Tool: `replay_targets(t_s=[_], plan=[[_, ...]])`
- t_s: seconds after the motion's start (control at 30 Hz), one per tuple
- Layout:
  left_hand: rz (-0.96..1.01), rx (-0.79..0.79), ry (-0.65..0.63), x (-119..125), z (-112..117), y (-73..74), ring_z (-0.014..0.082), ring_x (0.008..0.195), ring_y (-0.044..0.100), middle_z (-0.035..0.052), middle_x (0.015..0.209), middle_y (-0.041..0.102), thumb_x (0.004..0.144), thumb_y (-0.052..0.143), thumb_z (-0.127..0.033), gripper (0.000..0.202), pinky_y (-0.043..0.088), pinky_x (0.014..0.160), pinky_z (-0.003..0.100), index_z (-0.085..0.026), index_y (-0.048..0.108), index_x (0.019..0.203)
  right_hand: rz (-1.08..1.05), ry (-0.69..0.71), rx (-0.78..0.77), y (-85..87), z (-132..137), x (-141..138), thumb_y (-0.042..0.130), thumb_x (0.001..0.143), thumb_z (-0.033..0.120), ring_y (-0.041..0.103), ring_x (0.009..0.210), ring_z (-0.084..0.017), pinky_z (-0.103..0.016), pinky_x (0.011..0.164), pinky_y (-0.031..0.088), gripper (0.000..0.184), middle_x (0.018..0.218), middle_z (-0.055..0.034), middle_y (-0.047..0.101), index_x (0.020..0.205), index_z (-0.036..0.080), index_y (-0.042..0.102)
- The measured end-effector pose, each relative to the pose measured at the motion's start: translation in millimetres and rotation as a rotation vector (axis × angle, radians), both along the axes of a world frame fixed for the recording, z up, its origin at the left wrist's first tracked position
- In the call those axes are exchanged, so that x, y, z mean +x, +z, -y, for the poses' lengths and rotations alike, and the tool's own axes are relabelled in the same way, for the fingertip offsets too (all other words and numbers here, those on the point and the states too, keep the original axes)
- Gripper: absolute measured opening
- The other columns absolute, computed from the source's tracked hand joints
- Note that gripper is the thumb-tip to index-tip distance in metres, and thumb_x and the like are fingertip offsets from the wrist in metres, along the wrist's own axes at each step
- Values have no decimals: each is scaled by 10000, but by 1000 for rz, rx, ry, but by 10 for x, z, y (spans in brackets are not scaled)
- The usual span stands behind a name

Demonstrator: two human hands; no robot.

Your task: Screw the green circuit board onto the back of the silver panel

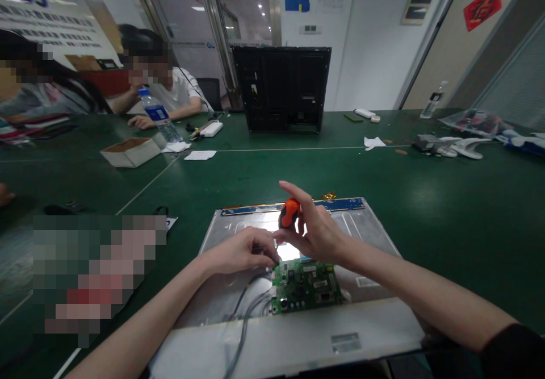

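Observation:
My right hand [313,228] grips a screwdriver with an orange and black handle [290,213], its index finger raised off it. The screwdriver stands nearly upright, its shaft pointing down at the upper left corner of a green circuit board [304,285]. Beside that corner is my left hand [255,248], fingers curled close to the screwdriver's tip; whether they pinch anything is hidden. The board lies on the metal back of a flat display panel [366,259]. Grey cables [244,333] run from the board's left side toward me. A blue strip board [349,204] lines the panel's far edge.
A black monitor housing [283,89] stands across the green table. To the left are an open cardboard box [131,153] and a water bottle [157,115]. Grey-white parts [447,146] and another bottle [434,101] are at right. Two people sit at far left.

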State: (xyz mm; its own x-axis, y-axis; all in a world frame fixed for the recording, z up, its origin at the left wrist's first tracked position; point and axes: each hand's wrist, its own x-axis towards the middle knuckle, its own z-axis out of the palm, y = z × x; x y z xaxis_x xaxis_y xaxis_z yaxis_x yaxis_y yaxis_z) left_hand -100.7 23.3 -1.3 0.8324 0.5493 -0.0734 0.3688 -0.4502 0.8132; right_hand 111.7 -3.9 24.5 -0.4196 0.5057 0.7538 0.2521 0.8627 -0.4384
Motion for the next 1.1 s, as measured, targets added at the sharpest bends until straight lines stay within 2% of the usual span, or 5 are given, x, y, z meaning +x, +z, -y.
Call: replay_targets(t_s=[0.17, 0.43, 0.73, 0.93, 1.1], plan=[[19, 12, 13, 6, 17, 36, 166, 769, 604, 16, 814, 699, 778, 685, -203, 78, 447, 700, 266, -191, 731, 840, 51, -1, 42, 32, 9, -4, 537, 933, 350, 444, 504, -61, -188, 462, 367, 647, 783, 32, 583, 1458, 206, 187], [3, 9, 5, -3, 7, 20, 184, 817, 610, 23, 824, 701, 778, 686, -217, 88, 453, 741, 283, -197, 737, 846, 114, -21, 51, 21, 15, -18, 521, 934, 354, 427, 495, -60, -199, 461, 337, 608, 775, 24, 588, 1435, 182, 222], [28, -146, 85, 47, 53, 50, 149, 681, 595, -17, 722, 640, 736, 683, -198, 46, 460, 641, 252, -166, 652, 747, 125, -17, 110, 12, 14, -27, 505, 945, 346, 412, 496, -62, -208, 477, 334, 568, 796, 20, 598, 1416, 172, 240], [13, -65, 54, 40, 39, 64, 141, 662, 563, -22, 685, 615, 754, 670, -213, 77, 427, 620, 238, -161, 635, 709, 145, -3, 115, 7, 10, -22, 511, 938, 348, 438, 519, -71, -211, 479, 325, 622, 789, 24, 581, 1447, 180, 196], [3, -36, 57, 40, 37, 69, 137, 654, 549, -26, 683, 596, 757, 669, -205, 86, 417, 618, 238, -161, 630, 695, 126, -5, 123, 22, 13, -20, 505, 943, 354, 427, 502, -70, -211, 474, 341, 603, 790, 20, 593, 1444, 188, 213]])
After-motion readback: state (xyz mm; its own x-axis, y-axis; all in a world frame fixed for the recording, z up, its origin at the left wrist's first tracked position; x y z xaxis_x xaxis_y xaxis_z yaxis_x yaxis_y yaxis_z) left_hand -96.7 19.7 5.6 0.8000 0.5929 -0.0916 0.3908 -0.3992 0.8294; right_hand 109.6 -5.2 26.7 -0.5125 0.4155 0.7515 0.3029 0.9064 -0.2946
